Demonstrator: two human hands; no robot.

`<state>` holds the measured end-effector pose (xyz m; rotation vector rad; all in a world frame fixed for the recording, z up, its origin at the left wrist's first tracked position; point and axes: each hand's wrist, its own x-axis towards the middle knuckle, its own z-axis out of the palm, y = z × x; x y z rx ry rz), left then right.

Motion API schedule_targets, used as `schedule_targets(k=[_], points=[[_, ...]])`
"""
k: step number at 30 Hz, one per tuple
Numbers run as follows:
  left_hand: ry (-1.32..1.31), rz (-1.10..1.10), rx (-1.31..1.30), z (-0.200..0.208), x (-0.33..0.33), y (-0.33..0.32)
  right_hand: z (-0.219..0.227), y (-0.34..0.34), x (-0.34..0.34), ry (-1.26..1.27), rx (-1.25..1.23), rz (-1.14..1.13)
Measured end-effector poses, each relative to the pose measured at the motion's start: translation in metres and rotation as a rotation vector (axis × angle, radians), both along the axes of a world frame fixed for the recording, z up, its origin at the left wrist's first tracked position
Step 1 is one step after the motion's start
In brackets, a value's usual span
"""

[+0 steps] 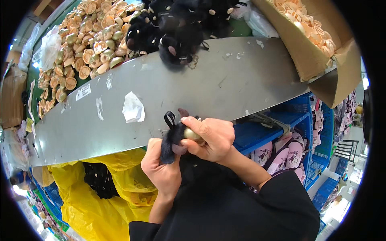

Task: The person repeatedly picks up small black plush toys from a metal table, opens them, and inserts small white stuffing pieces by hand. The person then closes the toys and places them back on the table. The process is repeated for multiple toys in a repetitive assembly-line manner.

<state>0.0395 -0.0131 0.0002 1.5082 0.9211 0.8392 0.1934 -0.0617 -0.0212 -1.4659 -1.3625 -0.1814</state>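
In front of my body, just past the metal table's near edge, both hands are closed on a small black plush piece [168, 143] with a black ribbon loop and mauve ear-like flaps. My left hand [163, 170] grips its lower left side. Between the thumb and fingers of my right hand [215, 138] is a rounded golden plastic shell [191, 135], pressed against the plush. My fingers partly cover the shell, so how far it sits inside cannot be told.
The grey metal table [225, 80] carries a white paper scrap [132, 107]. Beyond lie heaped plastic shells [100, 48] and black plush pieces [177, 28]. A cardboard box [301, 56] of peach-coloured parts stands far right. Below are a yellow bag [76, 201] and blue crates [253, 138] with pink printed items.
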Motion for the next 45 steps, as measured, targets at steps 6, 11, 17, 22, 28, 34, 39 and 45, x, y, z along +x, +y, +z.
schedule_targets(k=[6,11,17,22,28,34,39,45], points=[[-0.153,0.052,-0.106,0.005,0.027,0.002,-0.010,-0.002,0.001,0.060,-0.008,-0.104],[-0.189,-0.077,-0.334,0.008,0.029,0.014,-0.001,-0.001,0.004,0.168,-0.005,-0.094],[-0.235,-0.169,-0.427,-0.004,0.029,0.018,-0.004,-0.005,0.004,0.237,-0.114,-0.066],[-0.262,-0.168,-0.467,-0.002,0.027,0.019,0.010,-0.010,0.013,0.526,-0.220,0.121],[-0.315,-0.166,-0.548,0.022,0.021,0.021,0.000,-0.024,0.040,1.230,-0.337,0.641],[-0.273,-0.227,-0.505,0.018,0.009,0.021,-0.010,-0.033,0.030,1.593,-0.588,0.803],[-0.283,-0.267,-0.452,0.023,-0.002,0.021,-0.003,-0.033,0.020,1.647,-0.536,0.864],[-0.248,-0.236,-0.481,0.026,-0.003,0.022,0.009,-0.034,0.016,1.641,-0.530,0.804]])
